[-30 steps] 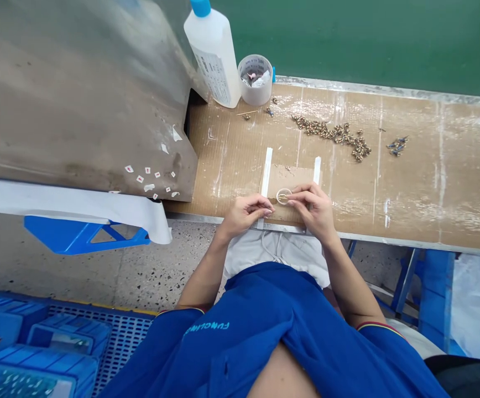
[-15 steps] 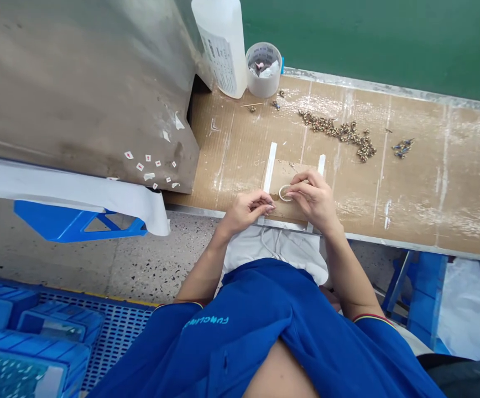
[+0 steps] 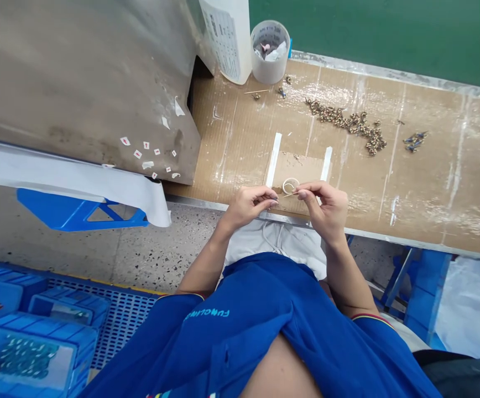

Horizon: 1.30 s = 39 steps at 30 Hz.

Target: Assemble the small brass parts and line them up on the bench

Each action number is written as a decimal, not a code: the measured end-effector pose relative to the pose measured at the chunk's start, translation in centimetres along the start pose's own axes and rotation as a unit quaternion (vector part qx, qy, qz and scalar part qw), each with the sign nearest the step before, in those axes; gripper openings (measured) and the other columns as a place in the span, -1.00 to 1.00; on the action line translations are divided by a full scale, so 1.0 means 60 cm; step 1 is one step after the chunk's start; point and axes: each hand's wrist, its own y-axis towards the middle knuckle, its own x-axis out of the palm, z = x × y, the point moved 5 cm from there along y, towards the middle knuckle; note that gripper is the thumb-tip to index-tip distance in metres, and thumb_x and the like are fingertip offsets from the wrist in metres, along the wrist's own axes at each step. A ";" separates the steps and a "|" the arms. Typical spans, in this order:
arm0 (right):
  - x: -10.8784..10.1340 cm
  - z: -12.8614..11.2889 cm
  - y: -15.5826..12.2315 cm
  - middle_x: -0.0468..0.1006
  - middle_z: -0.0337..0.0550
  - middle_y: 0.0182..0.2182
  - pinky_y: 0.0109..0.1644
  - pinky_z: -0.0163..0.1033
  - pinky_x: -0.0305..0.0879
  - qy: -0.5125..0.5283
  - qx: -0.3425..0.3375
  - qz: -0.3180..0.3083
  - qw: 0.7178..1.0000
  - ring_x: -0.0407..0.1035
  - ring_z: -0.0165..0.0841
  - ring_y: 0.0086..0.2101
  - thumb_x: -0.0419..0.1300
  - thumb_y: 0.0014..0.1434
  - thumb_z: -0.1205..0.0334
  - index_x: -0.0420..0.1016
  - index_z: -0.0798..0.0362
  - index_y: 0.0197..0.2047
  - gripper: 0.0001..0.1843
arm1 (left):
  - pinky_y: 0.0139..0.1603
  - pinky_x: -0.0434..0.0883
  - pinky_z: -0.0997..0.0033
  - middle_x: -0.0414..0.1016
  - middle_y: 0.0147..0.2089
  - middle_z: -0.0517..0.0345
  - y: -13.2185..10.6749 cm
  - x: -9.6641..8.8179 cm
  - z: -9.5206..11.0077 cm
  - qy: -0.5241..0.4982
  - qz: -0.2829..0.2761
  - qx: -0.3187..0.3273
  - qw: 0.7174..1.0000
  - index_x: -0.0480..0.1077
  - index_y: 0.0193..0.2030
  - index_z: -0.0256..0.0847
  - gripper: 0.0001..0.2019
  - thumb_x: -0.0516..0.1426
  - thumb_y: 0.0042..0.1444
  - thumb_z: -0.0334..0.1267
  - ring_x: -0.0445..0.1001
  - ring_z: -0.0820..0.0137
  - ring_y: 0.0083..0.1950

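Observation:
Over the near edge of the cardboard-covered bench, my left hand is pinched with thumb and fingertips together. Whatever lies in that pinch is too small to make out. My right hand grips a thin, toothpick-like stick, its free end pointing left toward my left fingertips. Just behind the stick a small pale ring-shaped dish sits on a cardboard square, partly covered by my right fingers. White tape strips run along the square's sides.
Beyond my hands lies a heap of small brass-coloured parts, with a few bluish pieces to its right. A tape-roll tub and a white bottle stand at the back. A metal housing borders the left side.
My right hand has drawn back from the ring-shaped dish, and the stick now shows, pointing at my left hand. My left hand keeps its pinch. The whole view has shifted slightly.

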 end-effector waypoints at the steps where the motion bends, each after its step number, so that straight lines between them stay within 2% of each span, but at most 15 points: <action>1: 0.004 -0.001 0.000 0.69 -0.19 -0.41 -0.30 -0.23 0.48 -0.004 -0.004 -0.004 1.000 0.56 -0.33 -0.40 0.25 0.31 0.04 0.61 -0.05 -0.34 -0.76 | -0.33 0.42 0.47 0.63 -0.31 0.05 0.000 0.000 0.000 0.000 0.000 0.002 1.000 0.58 -0.28 -0.26 -0.86 0.25 0.19 -0.22 0.53 0.42 -0.36; 14: 0.019 -0.004 -0.006 0.70 -0.21 -0.40 -0.33 -0.25 0.44 -0.038 -0.054 -0.022 0.998 0.54 -0.36 -0.42 0.25 0.32 0.13 0.62 -0.04 -0.31 -0.81 | -0.35 0.42 0.54 0.62 -0.33 0.08 -0.002 0.003 0.003 0.035 0.000 0.051 0.998 0.55 -0.25 -0.30 -0.85 0.23 0.23 -0.24 0.51 0.48 -0.37; 26: 0.025 -0.014 -0.004 0.68 -0.23 -0.41 -0.36 -0.28 0.40 -0.049 -0.101 -0.047 0.993 0.51 -0.39 -0.45 0.23 0.33 0.24 0.60 -0.04 -0.30 -0.84 | -0.33 0.42 0.52 0.63 -0.32 0.08 -0.002 0.003 -0.001 0.066 -0.001 0.063 0.996 0.55 -0.25 -0.30 -0.84 0.22 0.26 -0.24 0.53 0.47 -0.35; 35: 0.029 -0.016 -0.003 0.69 -0.22 -0.39 -0.31 -0.26 0.44 -0.052 -0.102 -0.054 0.992 0.55 -0.37 -0.41 0.22 0.34 0.20 0.58 -0.05 -0.31 -0.82 | -0.32 0.44 0.51 0.62 -0.32 0.08 -0.003 0.002 0.001 0.058 -0.004 0.059 0.997 0.54 -0.25 -0.30 -0.84 0.21 0.26 -0.24 0.55 0.45 -0.34; 39: 0.013 -0.006 0.000 0.69 -0.22 -0.39 -0.30 -0.25 0.45 -0.039 -0.073 -0.020 0.996 0.56 -0.36 -0.39 0.24 0.33 0.15 0.59 -0.05 -0.31 -0.82 | -0.31 0.47 0.51 0.63 -0.30 0.07 -0.004 0.003 -0.002 0.045 0.000 0.050 0.998 0.54 -0.23 -0.29 -0.85 0.21 0.26 -0.23 0.57 0.44 -0.33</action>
